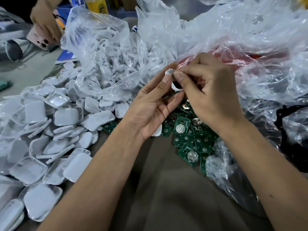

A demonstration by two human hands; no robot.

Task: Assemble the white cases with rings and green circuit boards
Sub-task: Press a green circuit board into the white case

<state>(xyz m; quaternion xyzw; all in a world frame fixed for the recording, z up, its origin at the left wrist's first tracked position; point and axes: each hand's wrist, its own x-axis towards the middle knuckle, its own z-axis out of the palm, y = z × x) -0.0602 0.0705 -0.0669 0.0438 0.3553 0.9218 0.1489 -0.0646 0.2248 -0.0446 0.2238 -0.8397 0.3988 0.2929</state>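
My left hand (152, 104) and my right hand (206, 90) meet over the middle of the table, both pinching one small white case (175, 85). Its dark inside shows between my thumbs; most of it is hidden by my fingers. Under my hands lies a heap of green circuit boards (186, 140) with round silver battery holders. A big pile of white case halves (55, 130) covers the left side of the table. A clear plastic bag (103, 52) behind it holds white rings.
Crumpled clear plastic bags (250, 47) fill the right and back, one with red contents (233, 59). At the far left another person's hand (45, 22) holds a pink phone (40, 39). A brown table surface (166, 189) lies between my forearms.
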